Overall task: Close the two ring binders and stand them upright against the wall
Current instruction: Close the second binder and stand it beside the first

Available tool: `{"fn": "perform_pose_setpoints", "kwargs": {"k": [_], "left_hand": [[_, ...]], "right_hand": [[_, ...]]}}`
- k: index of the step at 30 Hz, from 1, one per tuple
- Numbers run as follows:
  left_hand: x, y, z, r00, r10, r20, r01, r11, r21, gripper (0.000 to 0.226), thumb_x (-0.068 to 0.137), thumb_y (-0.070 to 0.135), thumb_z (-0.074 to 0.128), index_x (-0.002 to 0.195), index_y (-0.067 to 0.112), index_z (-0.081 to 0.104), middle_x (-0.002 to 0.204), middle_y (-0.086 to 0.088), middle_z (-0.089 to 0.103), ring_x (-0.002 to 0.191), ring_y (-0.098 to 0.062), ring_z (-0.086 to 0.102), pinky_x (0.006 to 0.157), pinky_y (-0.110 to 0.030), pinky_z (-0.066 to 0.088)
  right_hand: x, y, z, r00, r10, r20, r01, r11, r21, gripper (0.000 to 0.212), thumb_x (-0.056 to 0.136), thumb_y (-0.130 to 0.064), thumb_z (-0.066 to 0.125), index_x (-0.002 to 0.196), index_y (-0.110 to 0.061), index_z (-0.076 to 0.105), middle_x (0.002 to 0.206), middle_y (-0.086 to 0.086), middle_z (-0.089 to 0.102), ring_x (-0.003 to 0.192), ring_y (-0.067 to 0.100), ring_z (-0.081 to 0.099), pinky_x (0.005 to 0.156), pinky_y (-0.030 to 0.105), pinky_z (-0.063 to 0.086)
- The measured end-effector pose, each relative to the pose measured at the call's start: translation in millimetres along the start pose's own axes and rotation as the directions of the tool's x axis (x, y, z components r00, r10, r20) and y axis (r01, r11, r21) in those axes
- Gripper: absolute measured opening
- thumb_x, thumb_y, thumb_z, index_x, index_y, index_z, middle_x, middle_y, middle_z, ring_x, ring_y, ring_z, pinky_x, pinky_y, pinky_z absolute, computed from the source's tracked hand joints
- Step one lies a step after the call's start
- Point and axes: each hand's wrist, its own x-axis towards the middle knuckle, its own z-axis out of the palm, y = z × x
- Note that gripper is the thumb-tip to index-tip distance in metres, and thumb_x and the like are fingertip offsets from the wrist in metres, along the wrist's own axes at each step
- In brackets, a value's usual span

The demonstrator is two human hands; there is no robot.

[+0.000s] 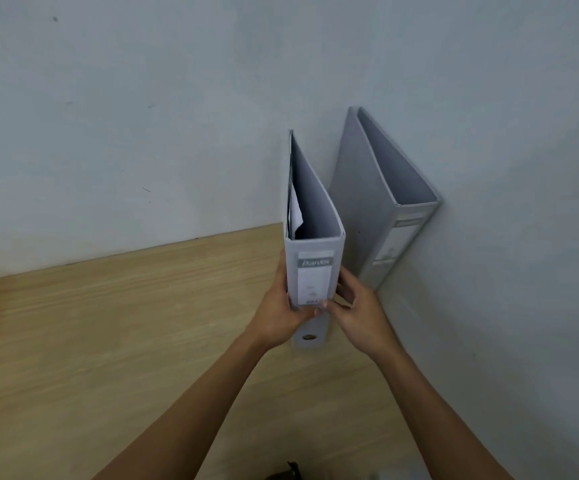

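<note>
**Second binder held upright on the desk**

A dark object (286,472) is cut off at the bottom edge. On the wooden desk (108,341), the left hand (281,313) and right hand (357,306) clasp the near binder (316,268) by its spine. Beyond, the far binder (378,209) stands against the pale wall (142,116); its label is blurred.

- Two grey ring binders: the near one (316,268) on the left, the far one (381,216) on the right.
- Two bare hands: left hand (281,315), right hand (359,310).
- One wooden table (125,341).
- Two pale walls: far (142,116), right (523,237).
</note>
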Motion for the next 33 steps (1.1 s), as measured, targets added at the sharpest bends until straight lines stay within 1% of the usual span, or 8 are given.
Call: {"fn": "perform_pose_setpoints", "kwargs": {"k": [3, 7, 11, 13, 17, 22, 28, 33], "left_hand": [[5.9, -5.5, 15.3, 1.0, -0.009, 0.019, 0.009, 1.0, 0.009, 0.11, 0.075, 0.007, 0.087, 0.158, 0.006, 0.014, 0.137, 0.0, 0.059, 0.121, 0.001, 0.06, 0.083, -0.011, 0.054], [21.1, -1.8, 27.4, 0.997, -0.025, 0.067, 0.022, 0.999, 0.041, 0.122, 0.073, 0.002, 0.087, 0.158, 0.005, 0.0, 0.143, -0.01, 0.052, 0.126, -0.013, 0.058, 0.086, -0.015, 0.056], [42.6, 7.9, 36.9, 0.994, -0.032, 0.102, 0.025, 0.998, 0.065, 0.13, 0.074, -0.003, 0.085, 0.157, 0.008, -0.014, 0.149, -0.016, 0.046, 0.131, -0.024, 0.054, 0.1, -0.039, 0.056], [54.2, 9.5, 38.2, 0.993, -0.037, 0.109, 0.03, 0.997, 0.066, 0.129, 0.076, -0.008, 0.082, 0.156, 0.008, -0.018, 0.15, -0.019, 0.044, 0.127, -0.022, 0.056, 0.096, -0.037, 0.058], [77.4, 13.0, 42.4, 0.995, -0.066, 0.07, 0.06, 0.995, 0.081, 0.133, 0.073, -0.005, 0.085, 0.157, 0.008, -0.016, 0.154, -0.02, 0.04, 0.142, -0.032, 0.045, 0.11, -0.054, 0.045], [102.0, 20.7, 51.0, 0.995, -0.082, 0.058, 0.078, 0.994, 0.076, 0.137, 0.072, 0.002, 0.088, 0.159, 0.013, -0.016, 0.158, -0.019, 0.037, 0.146, -0.032, 0.039, 0.115, -0.054, 0.04], [110.4, 18.4, 52.5, 0.993, -0.08, 0.092, 0.071, 0.993, 0.099, 0.132, 0.076, -0.002, 0.084, 0.157, 0.013, -0.019, 0.155, -0.019, 0.037, 0.145, -0.032, 0.04, 0.11, -0.057, 0.045], [109.4, 17.4, 52.1, 0.991, -0.091, 0.093, 0.082, 0.992, 0.1, 0.135, 0.077, -0.004, 0.082, 0.156, 0.016, -0.025, 0.157, -0.019, 0.035, 0.145, -0.031, 0.039, 0.111, -0.056, 0.044]], "right_hand": [[-5.2, 12.8, -4.6, 0.998, 0.026, -0.057, -0.026, 1.0, -0.012, 0.064, 0.09, -0.005, 0.071, 0.146, -0.029, 0.054, 0.137, -0.018, 0.066, 0.129, -0.001, 0.058, 0.104, 0.025, 0.052], [-9.8, 18.9, -11.5, 0.976, 0.014, -0.217, -0.026, 0.998, -0.056, 0.053, 0.083, -0.001, 0.073, 0.121, -0.038, 0.067, 0.105, -0.038, 0.071, 0.105, -0.013, 0.064, 0.08, 0.003, 0.049], [0.2, 22.2, -17.1, 0.928, 0.048, -0.37, -0.084, 0.993, -0.08, 0.04, 0.085, -0.011, 0.074, 0.121, -0.027, 0.072, 0.101, -0.007, 0.067, 0.086, -0.004, 0.063, 0.068, 0.002, 0.046], [7.5, 20.3, -18.8, 0.908, 0.123, -0.4, -0.134, 0.991, 0.002, 0.034, 0.087, -0.013, 0.072, 0.12, -0.024, 0.072, 0.096, -0.008, 0.068, 0.084, -0.004, 0.063, 0.069, 0.004, 0.047], [22.2, 18.6, -27.6, 0.863, 0.237, -0.446, -0.187, 0.97, 0.154, 0.023, 0.088, -0.01, 0.071, 0.105, -0.024, 0.064, 0.093, -0.011, 0.068, 0.094, 0.012, 0.069, 0.083, 0.024, 0.056], [40.9, 23.9, -45.0, 0.867, 0.31, -0.39, -0.239, 0.946, 0.221, 0.026, 0.086, -0.016, 0.075, 0.108, -0.018, 0.063, 0.097, -0.01, 0.068, 0.095, 0.014, 0.068, 0.088, 0.035, 0.057], [54.5, 33.4, -53.6, 0.88, 0.305, -0.364, -0.242, 0.948, 0.207, 0.013, 0.087, -0.019, 0.072, 0.094, -0.021, 0.062, 0.092, -0.007, 0.066, 0.083, 0.014, 0.065, 0.072, 0.025, 0.051], [57.7, 35.6, -48.3, 0.872, 0.304, -0.384, -0.245, 0.95, 0.195, 0.016, 0.087, -0.02, 0.074, 0.094, -0.02, 0.059, 0.093, -0.005, 0.066, 0.088, 0.017, 0.066, 0.075, 0.028, 0.053]]}}
